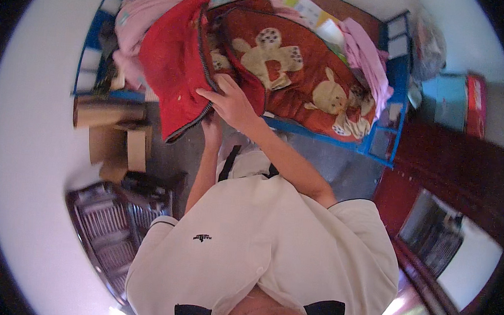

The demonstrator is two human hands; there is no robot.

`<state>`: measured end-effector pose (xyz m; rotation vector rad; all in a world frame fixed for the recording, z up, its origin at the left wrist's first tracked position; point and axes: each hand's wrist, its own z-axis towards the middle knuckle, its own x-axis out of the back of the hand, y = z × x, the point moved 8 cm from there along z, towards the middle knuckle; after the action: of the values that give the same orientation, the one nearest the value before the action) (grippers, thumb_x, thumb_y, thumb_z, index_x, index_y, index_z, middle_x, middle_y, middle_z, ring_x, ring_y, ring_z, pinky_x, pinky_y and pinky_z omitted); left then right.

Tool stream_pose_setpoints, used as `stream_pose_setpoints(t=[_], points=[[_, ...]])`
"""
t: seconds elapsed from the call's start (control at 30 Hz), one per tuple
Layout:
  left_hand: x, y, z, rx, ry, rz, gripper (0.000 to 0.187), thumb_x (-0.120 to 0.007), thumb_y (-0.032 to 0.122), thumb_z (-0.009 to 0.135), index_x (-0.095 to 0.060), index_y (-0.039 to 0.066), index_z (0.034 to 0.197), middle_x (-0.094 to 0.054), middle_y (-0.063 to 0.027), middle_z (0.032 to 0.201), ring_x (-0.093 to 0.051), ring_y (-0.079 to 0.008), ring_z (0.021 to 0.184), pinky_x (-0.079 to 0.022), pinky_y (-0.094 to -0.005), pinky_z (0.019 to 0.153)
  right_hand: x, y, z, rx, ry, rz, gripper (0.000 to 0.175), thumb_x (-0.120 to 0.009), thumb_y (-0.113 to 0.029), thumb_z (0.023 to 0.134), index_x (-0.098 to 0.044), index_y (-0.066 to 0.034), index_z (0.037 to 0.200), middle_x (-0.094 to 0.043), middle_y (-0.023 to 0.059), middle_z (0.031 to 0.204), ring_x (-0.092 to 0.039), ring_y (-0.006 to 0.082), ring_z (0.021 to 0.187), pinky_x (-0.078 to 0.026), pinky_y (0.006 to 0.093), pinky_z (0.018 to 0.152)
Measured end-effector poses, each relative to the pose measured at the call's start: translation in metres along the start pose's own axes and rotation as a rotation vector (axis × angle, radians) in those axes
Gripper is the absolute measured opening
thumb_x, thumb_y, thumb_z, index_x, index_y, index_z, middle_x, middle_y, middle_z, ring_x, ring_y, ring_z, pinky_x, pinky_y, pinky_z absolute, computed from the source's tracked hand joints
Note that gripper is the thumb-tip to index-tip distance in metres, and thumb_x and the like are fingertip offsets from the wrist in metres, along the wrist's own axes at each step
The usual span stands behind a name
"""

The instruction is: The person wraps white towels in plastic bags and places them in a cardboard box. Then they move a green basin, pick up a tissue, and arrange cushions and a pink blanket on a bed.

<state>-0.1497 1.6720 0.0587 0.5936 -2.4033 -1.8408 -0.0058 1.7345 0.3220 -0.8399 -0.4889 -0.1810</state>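
A red fabric cover (171,61) with a dark zipper along its edge hangs in front of me, at the near side of a bed. My right hand (234,100) grips the zippered edge, its thumb and fingers spread around the fabric. Just below it, my left hand (212,127) reaches up to the same edge; its fingers are partly hidden behind the cloth, and its grip is not clear. To the right, a rust-brown blanket (300,69) with cream bear figures lies spread over the bed and meets the red cover.
The blue metal bed frame (339,141) borders the bedding. Pink bedding (157,4) lies at the back, a pink cloth (362,47) at the right. Cardboard boxes (116,114) and a dark slatted wooden chair (105,218) stand left. A dark red cabinet (442,160) stands right.
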Motion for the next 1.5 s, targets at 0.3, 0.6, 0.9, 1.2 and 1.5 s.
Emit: stream_pose_setpoints(t=[0.3,0.6,0.9,1.2,1.5], points=[[-0.012,0.045,-0.096,0.183,0.559,-0.736,0.042,-0.050,0.033,0.089,-0.045,0.010,0.123,-0.052,-0.0075,0.122,-0.052,-0.0236,0.109,-0.045,-0.0395,0.090,-0.068,0.026,-0.149,-0.650,-0.676,0.669,0.034,-0.063,-0.018,0.080,-0.061,-0.0090,0.113,-0.058,0.0102,0.114,-0.046,0.0278,0.115,-0.040,0.0434,0.092],[0.014,0.056,-0.192,-0.114,0.650,-0.990,0.038,-0.049,0.025,0.092,-0.044,0.007,0.125,-0.047,-0.0098,0.128,-0.042,-0.0273,0.120,-0.033,-0.0455,0.101,-0.110,0.086,-0.201,-1.611,-0.032,1.686,0.044,-0.058,-0.028,0.087,-0.046,-0.0053,0.122,-0.054,0.0093,0.118,-0.051,0.0223,0.109,-0.043,0.0393,0.093],[0.078,-0.026,-0.291,-0.273,0.736,-1.237,0.042,-0.042,0.027,0.093,-0.040,0.007,0.130,-0.042,-0.0115,0.134,-0.040,-0.0279,0.124,-0.033,-0.0446,0.103,-0.166,-0.030,-0.164,-0.819,-0.694,1.263,0.040,-0.048,-0.004,0.079,-0.048,-0.0084,0.118,-0.056,0.0028,0.112,-0.052,0.0167,0.106,-0.042,0.0322,0.091],[0.117,-0.095,-0.364,-0.058,0.858,-1.427,0.046,-0.039,0.039,0.092,-0.046,0.008,0.125,-0.051,-0.0121,0.125,-0.049,-0.0298,0.115,-0.037,-0.0500,0.099,-0.202,-0.153,-0.303,-0.932,-1.205,1.274,0.046,-0.049,0.003,0.073,-0.046,-0.0033,0.119,-0.055,0.0034,0.114,-0.051,0.0149,0.107,-0.036,0.0276,0.097],[0.198,-0.196,-0.489,-0.132,1.330,-1.501,0.035,-0.046,0.029,0.090,-0.053,0.007,0.117,-0.055,-0.0111,0.121,-0.052,-0.0296,0.111,-0.038,-0.0462,0.099,-0.240,-0.229,-0.324,-1.374,-1.249,1.487,0.052,-0.045,-0.008,0.075,-0.040,-0.0073,0.127,-0.051,0.0098,0.122,-0.050,0.0245,0.112,-0.039,0.0393,0.100]])
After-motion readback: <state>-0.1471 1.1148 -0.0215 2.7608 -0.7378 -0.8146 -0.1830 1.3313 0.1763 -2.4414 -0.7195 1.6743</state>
